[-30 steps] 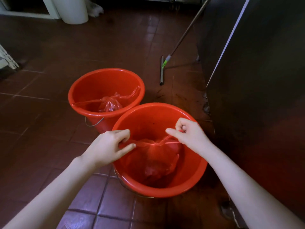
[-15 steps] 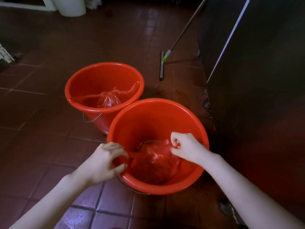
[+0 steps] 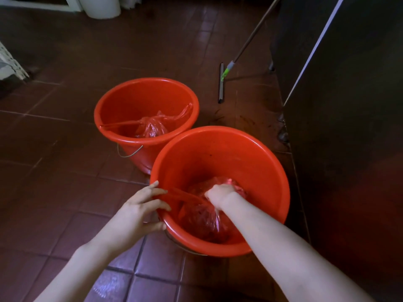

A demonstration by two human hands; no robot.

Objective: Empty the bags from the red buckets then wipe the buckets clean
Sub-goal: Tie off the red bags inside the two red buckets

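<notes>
Near red bucket point(image 3: 257, 162): red bag point(image 3: 202, 216) inside | right hand point(image 3: 220, 192): clenched on bag top | left hand point(image 3: 139, 210): fingers spread on rim, bag strip beneath | far bucket point(image 3: 130, 101): second bag point(image 3: 152, 127) inside

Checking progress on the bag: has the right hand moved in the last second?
Yes. The right hand went down from rim height into the near bucket.

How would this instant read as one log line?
step: emptying near bucket | right hand: gripping bag inside | left hand: on rim | far bucket: bag still inside
</notes>
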